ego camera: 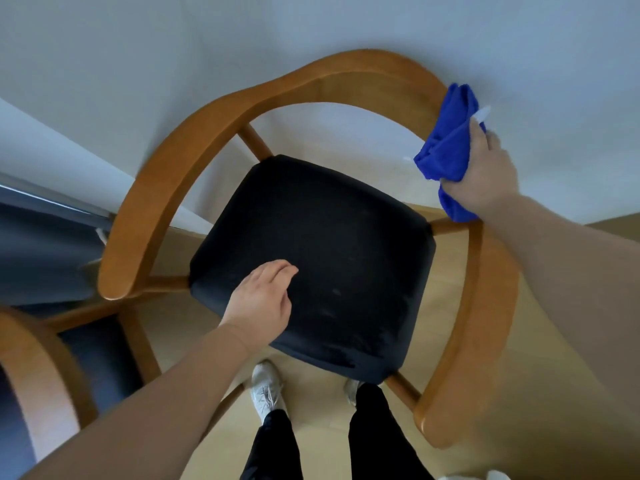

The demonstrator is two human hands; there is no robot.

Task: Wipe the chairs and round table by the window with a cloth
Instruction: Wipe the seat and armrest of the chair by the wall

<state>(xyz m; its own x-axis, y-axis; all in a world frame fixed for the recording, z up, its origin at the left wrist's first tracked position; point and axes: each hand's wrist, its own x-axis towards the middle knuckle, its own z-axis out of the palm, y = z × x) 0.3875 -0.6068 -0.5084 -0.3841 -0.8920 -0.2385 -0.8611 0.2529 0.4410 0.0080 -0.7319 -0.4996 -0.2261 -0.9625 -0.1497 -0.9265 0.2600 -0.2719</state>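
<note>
Head view, looking down: a blue cloth [446, 147] is gripped by the right hand [488, 171] against the wooden chair [194, 161] rail's right curve. Left hand [263, 299], fingers relaxed, rests on the black seat [329, 244]. Rail-wiping seems underway; the cloth should next be drawn along the curve.

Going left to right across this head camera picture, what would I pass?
From the left: second chair's wooden armrest → left hand → blue cloth → right hand.

Chair [159, 202] stands before the wall [138, 64]. Left hand [259, 299] over the seat's [329, 254] front-left corner. Cloth [446, 147] on the rear-right rail, in the right hand [491, 174]. Second chair [45, 368] at left.
</note>
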